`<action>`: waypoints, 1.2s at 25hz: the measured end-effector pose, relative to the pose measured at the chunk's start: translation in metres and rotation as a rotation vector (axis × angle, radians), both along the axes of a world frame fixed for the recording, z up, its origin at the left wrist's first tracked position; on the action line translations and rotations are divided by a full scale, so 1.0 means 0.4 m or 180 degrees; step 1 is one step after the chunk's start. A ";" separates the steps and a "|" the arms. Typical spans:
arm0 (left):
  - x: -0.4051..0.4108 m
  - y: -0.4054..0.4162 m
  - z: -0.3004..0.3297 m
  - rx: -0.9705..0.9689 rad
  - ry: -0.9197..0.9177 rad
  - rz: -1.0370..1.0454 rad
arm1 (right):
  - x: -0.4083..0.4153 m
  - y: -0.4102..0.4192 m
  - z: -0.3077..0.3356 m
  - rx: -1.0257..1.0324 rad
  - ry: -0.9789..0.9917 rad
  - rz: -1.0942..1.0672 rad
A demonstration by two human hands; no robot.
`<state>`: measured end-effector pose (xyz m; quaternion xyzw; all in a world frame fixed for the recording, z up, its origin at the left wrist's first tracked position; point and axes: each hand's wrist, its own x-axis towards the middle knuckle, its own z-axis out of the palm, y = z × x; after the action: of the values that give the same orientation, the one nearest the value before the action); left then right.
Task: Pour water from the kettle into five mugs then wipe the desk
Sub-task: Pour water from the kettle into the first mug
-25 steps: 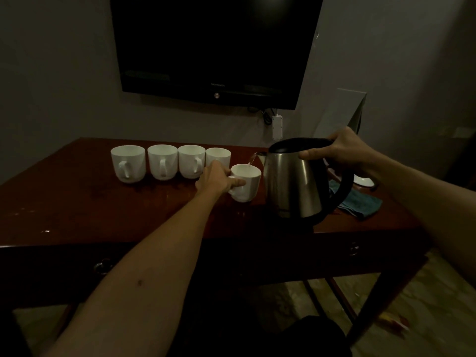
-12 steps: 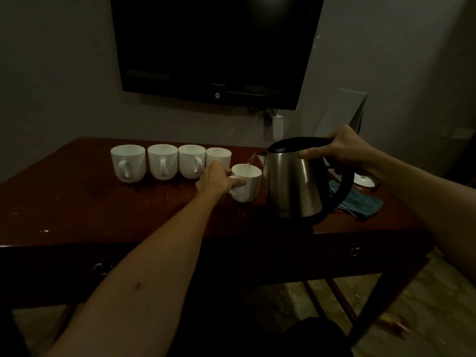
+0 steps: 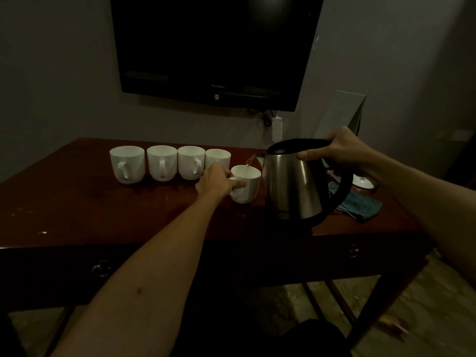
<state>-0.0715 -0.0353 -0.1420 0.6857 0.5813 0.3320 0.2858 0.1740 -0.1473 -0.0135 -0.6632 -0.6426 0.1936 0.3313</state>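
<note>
We're at the dark wooden desk (image 3: pixel 77 207), under the wall-mounted television (image 3: pixel 213 47), and the pour is on. The steel kettle (image 3: pixel 293 184) hangs tipped over the desk's right half, near the front edge, our right hand (image 3: pixel 340 150) wrapped tight round the top of its black handle, thumb laid along the lid. A thin stream runs from the spout into the white mug (image 3: pixel 246 184) just left of it, and our left hand (image 3: pixel 215 180) steadies that mug, fingers curled in at its handle. We want to keep the tilt shallow here, spout close over the rim, stream landing mid-mug and not on the wall, and level off before the water nears the top; how full it is we can't tell. Four more white mugs (image 3: pixel 170 163) stand in a row toward the back edge, handles facing us, likely next in line or already filled. The teal cloth (image 3: pixel 360 206) lies at the right end, behind the kettle, ready for wiping.
</note>
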 end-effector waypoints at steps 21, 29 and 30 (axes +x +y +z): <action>-0.015 0.026 -0.005 -0.0037 0.0035 0.0065 | -0.016 0.000 0.014 -0.0079 0.0001 -0.0060; -0.017 0.017 -0.005 0.0016 0.0001 0.0067 | -0.026 0.002 0.016 -0.0049 -0.0085 -0.0075; -0.017 0.017 -0.003 0.0005 -0.0006 0.0049 | -0.025 0.001 0.017 -0.0042 -0.0086 -0.0073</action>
<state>-0.0784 -0.0286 -0.1431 0.6811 0.5860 0.3352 0.2833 0.1641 -0.1469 -0.0069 -0.6753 -0.6381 0.1850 0.3203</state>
